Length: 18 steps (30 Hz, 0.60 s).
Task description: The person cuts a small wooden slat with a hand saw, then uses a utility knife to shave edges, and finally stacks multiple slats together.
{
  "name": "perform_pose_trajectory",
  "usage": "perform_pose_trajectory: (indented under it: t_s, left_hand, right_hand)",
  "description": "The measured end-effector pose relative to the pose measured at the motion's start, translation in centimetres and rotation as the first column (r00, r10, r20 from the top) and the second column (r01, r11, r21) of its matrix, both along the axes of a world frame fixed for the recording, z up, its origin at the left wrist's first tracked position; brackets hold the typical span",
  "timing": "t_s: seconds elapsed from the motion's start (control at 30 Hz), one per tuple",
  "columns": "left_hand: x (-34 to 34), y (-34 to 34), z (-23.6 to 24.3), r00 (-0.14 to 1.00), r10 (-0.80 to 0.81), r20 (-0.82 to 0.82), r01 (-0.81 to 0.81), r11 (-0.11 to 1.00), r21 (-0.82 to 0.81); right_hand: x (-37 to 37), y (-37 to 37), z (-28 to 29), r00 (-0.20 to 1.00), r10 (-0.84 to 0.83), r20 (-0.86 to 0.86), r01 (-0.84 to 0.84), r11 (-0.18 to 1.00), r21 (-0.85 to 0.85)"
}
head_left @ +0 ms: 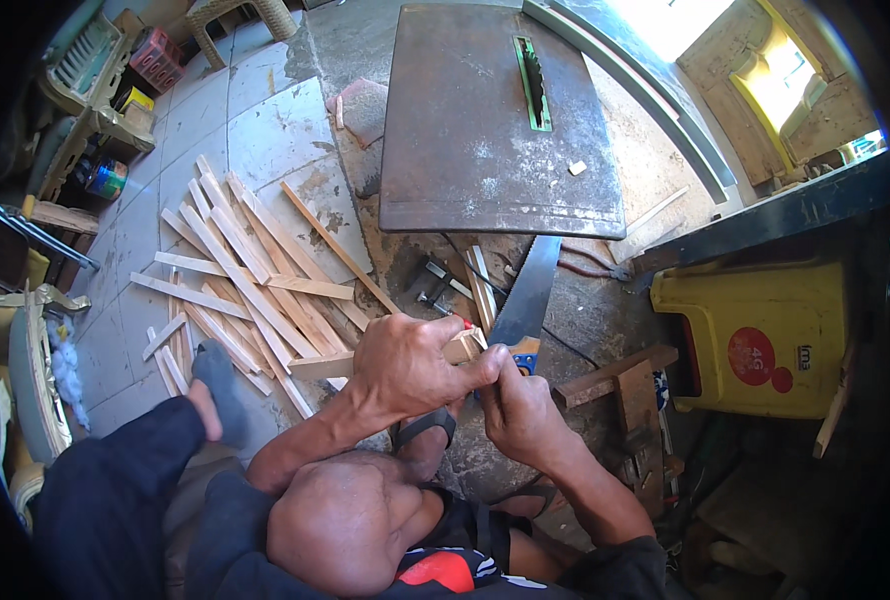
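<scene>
My left hand (400,370) is closed on a pale wooden batten (310,368) lying crosswise; its thumb reaches to my right hand. My right hand (523,420) grips the handsaw (525,295) by its blue handle, blade pointing away toward the tabletop, beside the batten's end. The contact between teeth and wood is hidden behind my fingers. Below my hands are a sandalled foot and a rounded area of bare skin. To the left, many loose wooden strips (235,260) lie piled on the tiles.
A dark saw table (465,120) with a protruding blade stands ahead. A yellow plastic stool (735,340) is at right, near wooden blocks (615,365). Chair frames (85,70) line the left side. A leg in dark trousers and grey sock (220,390) is at lower left.
</scene>
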<state>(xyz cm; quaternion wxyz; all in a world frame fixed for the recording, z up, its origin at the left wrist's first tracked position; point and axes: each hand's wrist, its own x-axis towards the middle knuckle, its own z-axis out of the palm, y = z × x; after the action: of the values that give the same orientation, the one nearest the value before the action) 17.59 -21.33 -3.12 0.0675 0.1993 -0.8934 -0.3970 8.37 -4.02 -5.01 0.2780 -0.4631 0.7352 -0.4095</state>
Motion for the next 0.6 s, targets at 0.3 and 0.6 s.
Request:
perform_pose_trajectory:
  t_s: [0.3, 0.6]
  left_hand:
    - [0.1, 0.4, 0.0, 1.0, 0.003, 0.013, -0.003, 1.0, -0.005]
    - [-0.4, -0.3, 0.4, 0.997, -0.056, 0.056, 0.061, 0.993, -0.099]
  right_hand:
    - [2.3, -0.2, -1.5, 0.989, -0.147, 0.009, 0.147, 0.984, -0.098]
    - [-0.2, 0.1, -0.3, 0.999, -0.01, 0.044, 0.011, 1.0, -0.019]
